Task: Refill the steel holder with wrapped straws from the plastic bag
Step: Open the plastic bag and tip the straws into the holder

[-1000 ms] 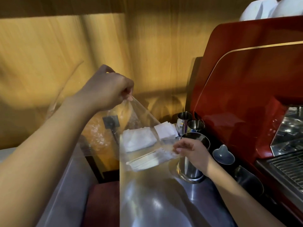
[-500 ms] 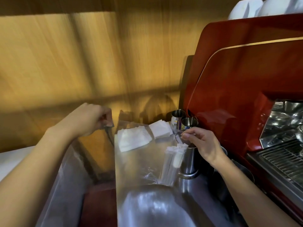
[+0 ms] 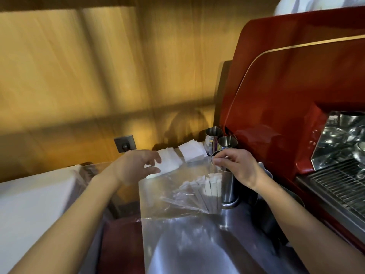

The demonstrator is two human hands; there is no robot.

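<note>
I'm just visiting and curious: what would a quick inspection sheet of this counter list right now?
Surface: steel counter, shiny, partly under clear plastic.
Job's things: steel holder upright beside the espresso machine; wrapped straws leaning against its outside, apparently inside the plastic bag lying on the counter.
Clutter: two napkin stacks by the wall; two steel pitchers behind the holder.
Grip: left hand open, holding nothing, above the bag's far end; right hand at the holder's rim, fingers pinched together; what they pinch is unclear.
Cables: nothing seen.
Surroundings: wooden wall with a socket plate; red espresso machine with drip grate on the right.
</note>
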